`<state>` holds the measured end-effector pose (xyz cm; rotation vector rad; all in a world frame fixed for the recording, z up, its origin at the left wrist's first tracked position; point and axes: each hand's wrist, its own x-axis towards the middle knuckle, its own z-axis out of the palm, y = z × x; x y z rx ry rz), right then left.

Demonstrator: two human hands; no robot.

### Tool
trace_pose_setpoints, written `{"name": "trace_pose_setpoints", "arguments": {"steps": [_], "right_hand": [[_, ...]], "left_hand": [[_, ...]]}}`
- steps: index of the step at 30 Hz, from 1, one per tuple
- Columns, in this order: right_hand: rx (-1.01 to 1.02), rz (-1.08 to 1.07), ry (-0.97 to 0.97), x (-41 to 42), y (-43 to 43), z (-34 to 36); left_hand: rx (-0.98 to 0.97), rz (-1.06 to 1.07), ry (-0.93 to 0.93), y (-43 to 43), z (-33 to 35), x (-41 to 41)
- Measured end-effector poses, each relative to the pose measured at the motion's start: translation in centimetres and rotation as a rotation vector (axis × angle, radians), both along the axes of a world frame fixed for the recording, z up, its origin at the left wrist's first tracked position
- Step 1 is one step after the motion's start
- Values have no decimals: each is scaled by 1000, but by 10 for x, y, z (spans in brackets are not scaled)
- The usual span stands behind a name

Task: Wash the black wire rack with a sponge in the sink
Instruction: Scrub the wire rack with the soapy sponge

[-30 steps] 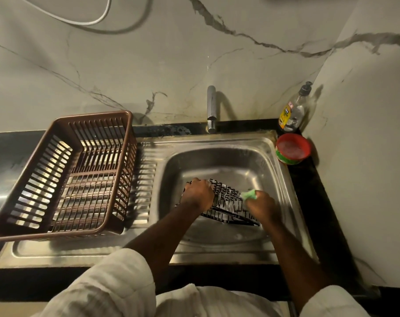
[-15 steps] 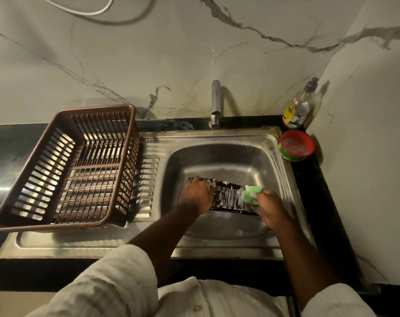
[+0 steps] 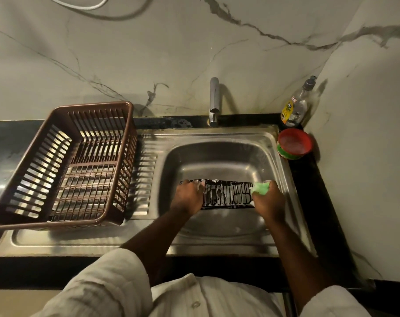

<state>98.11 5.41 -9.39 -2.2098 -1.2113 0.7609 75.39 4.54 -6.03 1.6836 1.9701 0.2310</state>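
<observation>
The black wire rack (image 3: 226, 194) stands on edge inside the steel sink (image 3: 219, 156), flecked with white foam. My left hand (image 3: 188, 196) grips its left end, fingers curled over the top wire. At the rack's right end my right hand (image 3: 268, 200) holds a green sponge (image 3: 259, 188) pressed against the wires. The rack's left and right ends are hidden behind my hands.
A brown slatted dish basket (image 3: 63, 165) sits on the drainboard at the left. The tap (image 3: 213, 99) rises behind the basin. A soap bottle (image 3: 296, 104) and a red tub (image 3: 294, 144) stand in the right corner by the wall.
The rack has been turned from lying tilted to standing more upright and level. My right hand with the sponge slid rightward to the rack's right end.
</observation>
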Motion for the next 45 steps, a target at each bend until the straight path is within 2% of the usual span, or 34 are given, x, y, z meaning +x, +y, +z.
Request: {"name": "trace_pose_setpoints", "arguments": {"steps": [6, 9, 12, 14, 16, 20, 23, 29, 31, 39, 45], "right_hand": [[-54, 264, 57, -21, 7, -13], [-85, 192, 228, -21, 15, -14], [-80, 63, 509, -19, 17, -11], [-83, 92, 576, -17, 17, -7], [-98, 229, 451, -12, 18, -12], [-135, 513, 27, -4, 18, -14], [-126, 599, -131, -5, 16, -9], [-9, 246, -147, 8, 23, -9], [-5, 206, -122, 7, 26, -9], [-109, 358, -70, -11, 37, -18], [-235, 650, -164, 1, 28, -24]], "left_hand": [[34, -51, 50, -2, -2, 1], [28, -58, 58, -1, -5, 1], [9, -75, 54, 0, -2, 4], [12, -68, 56, 0, -4, 4], [36, -48, 62, 1, -11, 3], [49, 20, 46, 6, -20, 1], [45, 22, 55, 8, -20, 1], [38, -7, 66, 10, -20, -2], [47, -6, 66, 9, -19, -3], [40, -10, 89, 9, -21, -3], [51, -27, 89, 16, -21, 0]]}}
